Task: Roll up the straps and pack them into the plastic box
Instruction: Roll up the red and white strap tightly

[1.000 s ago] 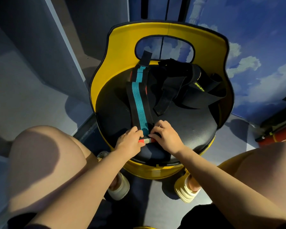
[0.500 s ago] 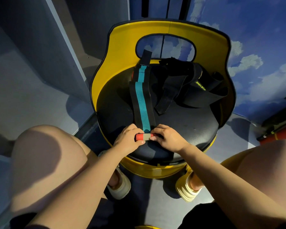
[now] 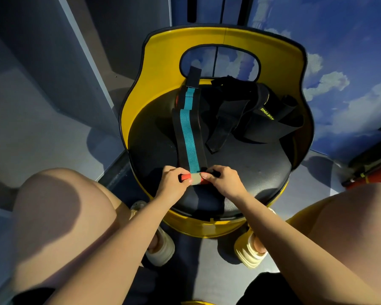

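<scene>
— Grip, left hand (image 3: 171,181): fingers curled round the red end of a small roll (image 3: 193,178), thumb on top.
— And the right?
— Right hand (image 3: 222,181): fingertips pinching the other end of that roll, nails visible, knuckles raised.
— Where does the strap lie?
— Black strap (image 3: 188,133) with a teal stripe, stretched flat from the roll away across a round black seat (image 3: 251,172). Near end wound into the roll, red and beige showing. Far end, a plain black tab, propped against the yellow chair back (image 3: 163,62), just below its oval cut-out.
— Anything else on the seat?
— Heap of black straps (image 3: 262,115) to the right of the striped one, near the back; yellow lettering on one, too small to read with certainty.
— Plastic box?
— Not seen in this view.
— Surroundings?
— Bare knees at both lower corners, pale sandals (image 3: 161,247) on the dark floor under the seat edge. Blue wall with painted white clouds (image 3: 328,82) on the right, grey panels on the left.
</scene>
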Tool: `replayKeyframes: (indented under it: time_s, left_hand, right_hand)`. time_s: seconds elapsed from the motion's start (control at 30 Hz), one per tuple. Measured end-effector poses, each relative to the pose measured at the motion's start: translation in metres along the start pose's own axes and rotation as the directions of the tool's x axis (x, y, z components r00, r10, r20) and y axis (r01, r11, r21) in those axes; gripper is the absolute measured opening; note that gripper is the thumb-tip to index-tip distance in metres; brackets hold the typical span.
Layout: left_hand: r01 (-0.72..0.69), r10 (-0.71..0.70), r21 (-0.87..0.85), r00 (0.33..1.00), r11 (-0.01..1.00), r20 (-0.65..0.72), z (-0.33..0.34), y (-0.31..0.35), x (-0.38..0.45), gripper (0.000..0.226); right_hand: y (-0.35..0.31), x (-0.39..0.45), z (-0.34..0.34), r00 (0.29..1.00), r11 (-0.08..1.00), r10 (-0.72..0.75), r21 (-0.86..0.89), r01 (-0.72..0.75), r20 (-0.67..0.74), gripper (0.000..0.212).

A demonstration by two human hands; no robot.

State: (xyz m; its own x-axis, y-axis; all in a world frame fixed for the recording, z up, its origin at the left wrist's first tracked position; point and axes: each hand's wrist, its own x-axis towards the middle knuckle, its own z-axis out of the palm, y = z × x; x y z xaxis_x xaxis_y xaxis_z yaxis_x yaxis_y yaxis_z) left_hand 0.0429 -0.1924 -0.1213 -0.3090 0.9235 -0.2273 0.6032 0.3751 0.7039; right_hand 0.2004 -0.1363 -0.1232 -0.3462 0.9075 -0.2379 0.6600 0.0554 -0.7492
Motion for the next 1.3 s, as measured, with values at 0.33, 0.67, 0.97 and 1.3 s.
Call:
replayKeyframes:
  time_s: [0.33, 0.67, 0.97, 1.3]
  left_hand:
    - [-0.177, 0.183, 0.261, 0.983, 0.949, 0.002, 0.001, -0.002, 0.001, 0.035]
    - [-0.132, 0.123, 0.208, 0.991, 0.969, 0.059, -0.005, 0.0, 0.018, 0.03]
    - [-0.131, 0.111, 0.194, 0.988, 0.972, 0.11, -0.009, 0.001, 0.009, 0.042]
    - [0.008, -0.009, -0.025, 1.0, 1.0, -0.015, -0.003, 0.005, 0.0, 0.035]
  right_hand:
    - [0.001, 0.008, 0.009, 0.992, 0.989, -0.012, -0.15, -0.007, -0.127, 0.034]
    - [0.012, 0.009, -0.001, 0.908, 0.848, -0.413, -0.331, 0.413, 0.076, 0.038]
    - [0.0, 0.012, -0.007, 0.958, 0.938, -0.239, -0.217, 0.27, 0.16, 0.037]
    - [-0.007, 0.009, -0.002, 0.997, 0.999, -0.042, -0.016, 0.042, -0.058, 0.037]
